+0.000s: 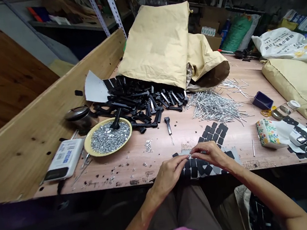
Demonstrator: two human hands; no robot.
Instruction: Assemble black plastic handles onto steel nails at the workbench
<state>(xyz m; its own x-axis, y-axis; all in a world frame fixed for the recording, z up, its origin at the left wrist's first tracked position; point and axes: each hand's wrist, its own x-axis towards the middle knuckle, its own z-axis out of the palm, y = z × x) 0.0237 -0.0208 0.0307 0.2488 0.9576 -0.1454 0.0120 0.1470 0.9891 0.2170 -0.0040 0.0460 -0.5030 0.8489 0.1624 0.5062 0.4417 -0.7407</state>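
Note:
My left hand [167,173] and my right hand [208,152] meet fingertip to fingertip above the front of the table. Both are closed in a pinch on a thin silvery metal pin [189,156], mostly hidden by the fingers. Beneath them lie dark pads [197,169] on a light backing sheet, and more loose dark pads [214,133] lie just beyond. Past my left hand, a black plastic part with a metal pin in its end [168,125] lies alone. A heap of metal pins [214,106] is beyond my right hand, and a single pin [253,148] lies to its right.
A yellow bowl [88,150] of small metal washers stands left, beside a white scale [65,158]. Behind are piled black plastic parts [140,103] under a large paper sack [158,46]. A wooden board [57,112] edges the left. Rightward are a blue box [262,100] and bottle [281,111].

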